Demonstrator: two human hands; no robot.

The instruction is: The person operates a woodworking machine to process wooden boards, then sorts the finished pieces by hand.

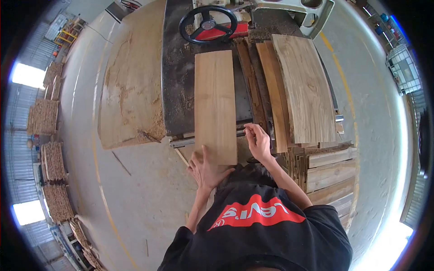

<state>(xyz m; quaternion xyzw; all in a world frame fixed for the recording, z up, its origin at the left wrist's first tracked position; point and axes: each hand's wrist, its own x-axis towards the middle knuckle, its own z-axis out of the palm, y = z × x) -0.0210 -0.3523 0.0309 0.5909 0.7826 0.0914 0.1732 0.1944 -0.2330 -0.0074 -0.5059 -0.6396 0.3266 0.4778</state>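
One pale plank (215, 99) lay on the dark machine table (177, 86), near end overhanging! The left hand (202, 170) pressed its near corner, fingers spread; the right hand (258, 143) curled just beside, its grip impossible to tell. Beyond stood a black handwheel (208, 25).
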